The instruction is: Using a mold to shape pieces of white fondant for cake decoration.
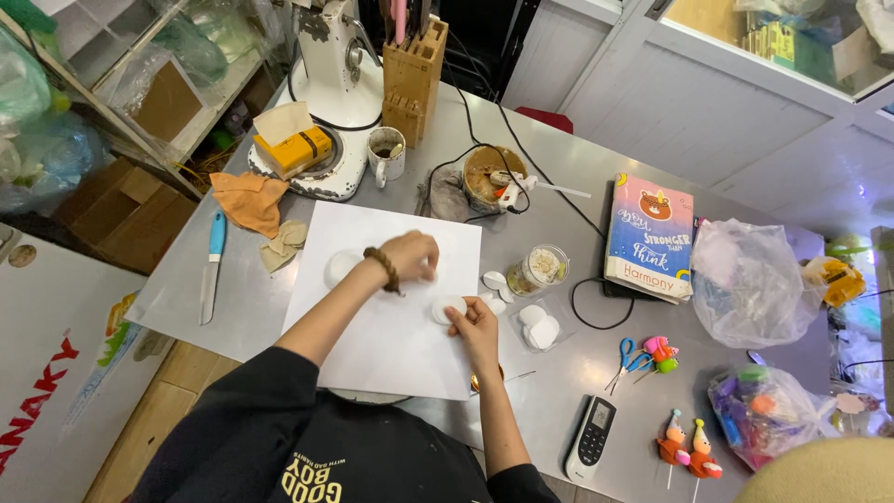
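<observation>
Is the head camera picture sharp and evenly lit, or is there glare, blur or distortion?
Head view: soft, even light; faint sheen on the metal table; the white sheet is bright, not washed out. Left hand and right hand are slightly soft. Wide-angle lens bends the edges.

The person wears a black short-sleeved T-shirt (307, 447) with yellow lettering on the chest, and a brown wooden bead bracelet (384, 268) circles the left wrist.
</observation>
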